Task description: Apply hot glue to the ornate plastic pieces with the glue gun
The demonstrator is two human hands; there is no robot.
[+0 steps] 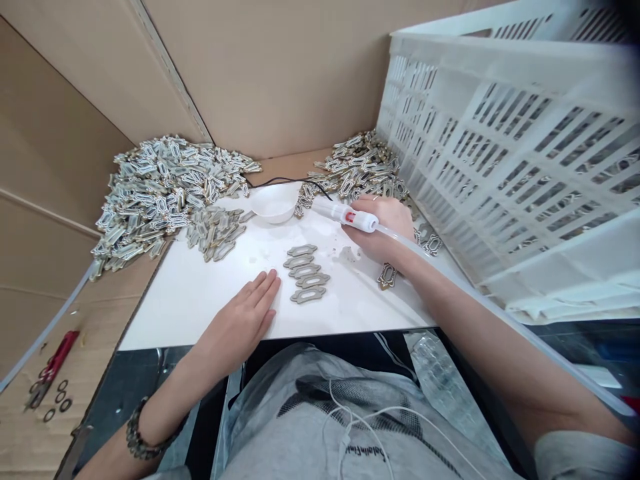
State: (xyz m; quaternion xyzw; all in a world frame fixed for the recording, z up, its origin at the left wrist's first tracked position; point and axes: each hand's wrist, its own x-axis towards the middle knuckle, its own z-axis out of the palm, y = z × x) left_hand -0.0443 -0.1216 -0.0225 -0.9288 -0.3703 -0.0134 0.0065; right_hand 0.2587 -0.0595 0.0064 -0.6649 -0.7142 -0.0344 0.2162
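Observation:
My left hand lies flat on the white board, fingers stretched out and holding nothing. To the right of its fingertips, several flat metal frame-shaped pieces lie in a short column. My right hand is closed around a white pen-like tool with a red mark. A clear hose runs from the tool's end along my forearm. The tool's tip points left, toward a white bowl. Close below my right hand lies a single ornate metal piece.
A large heap of metal pieces fills the back left, with a smaller pile before it. Another heap sits at the back right, beside a white slatted crate. Red-handled scissors and small rings lie at left.

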